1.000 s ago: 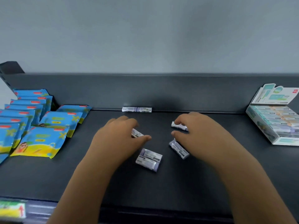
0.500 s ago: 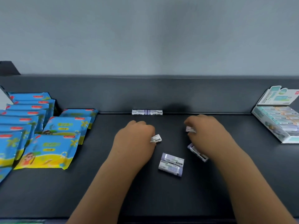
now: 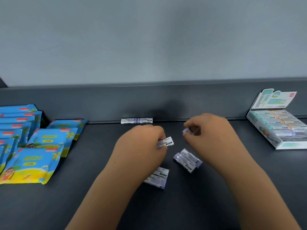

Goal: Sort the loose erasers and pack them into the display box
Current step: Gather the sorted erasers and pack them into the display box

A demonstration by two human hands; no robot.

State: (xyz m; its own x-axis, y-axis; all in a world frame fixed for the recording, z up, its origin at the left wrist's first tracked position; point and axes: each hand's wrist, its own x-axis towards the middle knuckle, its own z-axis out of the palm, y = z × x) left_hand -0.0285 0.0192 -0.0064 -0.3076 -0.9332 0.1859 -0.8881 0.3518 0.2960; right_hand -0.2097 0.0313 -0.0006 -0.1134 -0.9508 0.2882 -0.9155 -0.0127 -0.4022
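Note:
My left hand [image 3: 141,148] grips a white and lilac eraser [image 3: 167,142] at the middle of the dark shelf. My right hand [image 3: 212,136] pinches a second eraser [image 3: 186,131], mostly hidden by its fingers. Two erasers [image 3: 187,159] lie side by side between my hands. Another pair of erasers [image 3: 158,177] lies near my left wrist. Two more erasers [image 3: 136,120] lie end to end against the back ledge. The open display box [image 3: 279,130] stands at the far right, with rows of erasers in it and its printed lid raised.
Several blue and yellow packets [image 3: 31,148] are spread over the left of the shelf. A raised dark ledge [image 3: 166,100] runs along the back below a grey wall.
My left hand has lifted its eraser clear of the shelf. My right hand has risen with one eraser, and the pair beneath it now lies uncovered.

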